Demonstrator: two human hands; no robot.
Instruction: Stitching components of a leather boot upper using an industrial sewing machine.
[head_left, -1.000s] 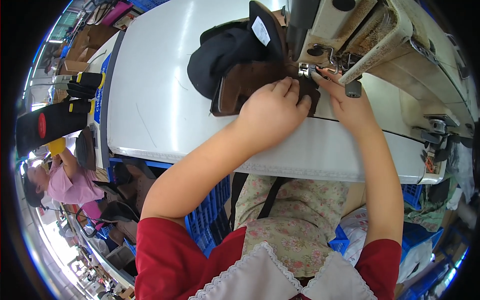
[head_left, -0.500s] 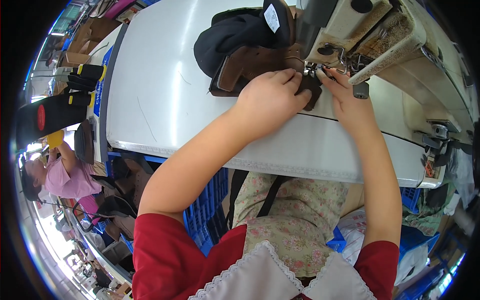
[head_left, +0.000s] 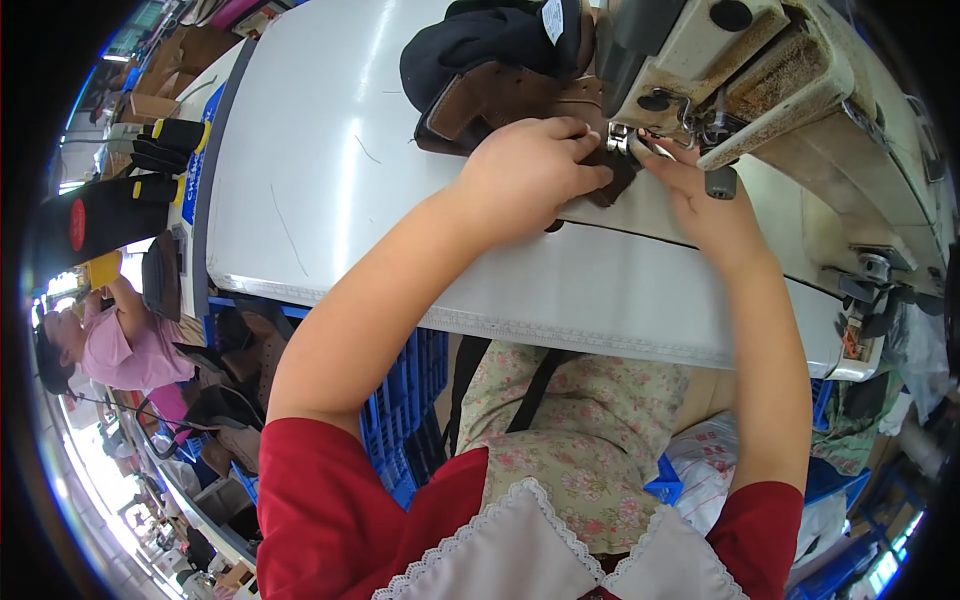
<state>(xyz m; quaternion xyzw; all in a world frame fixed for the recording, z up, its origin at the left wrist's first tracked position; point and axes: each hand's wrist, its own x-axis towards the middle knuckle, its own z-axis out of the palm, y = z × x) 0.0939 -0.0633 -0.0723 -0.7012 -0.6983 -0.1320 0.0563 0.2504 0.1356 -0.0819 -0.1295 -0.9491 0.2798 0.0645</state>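
Note:
A brown and black shoe upper (head_left: pixel 500 90) lies on the white sewing table (head_left: pixel 330 170), its edge under the needle of a beige sewing machine (head_left: pixel 760 70). My left hand (head_left: pixel 530 175) presses flat on the brown piece, fingers curled toward the needle. My right hand (head_left: pixel 700 205) pinches the dark edge of the upper right below the presser foot (head_left: pixel 620 140). A white label (head_left: pixel 552 18) sticks out of the black lining at the top.
A blue crate (head_left: pixel 400 410) with brown shoe parts sits under the table at left. Another person in a pink top (head_left: pixel 125 345) works at far left. Black pieces (head_left: pixel 100 215) and cardboard boxes (head_left: pixel 150 100) lie beyond the table's left edge.
The shoe upper and both hands have shifted up and away toward the machine; the view moved with them. Both hands keep their hold at the needle.

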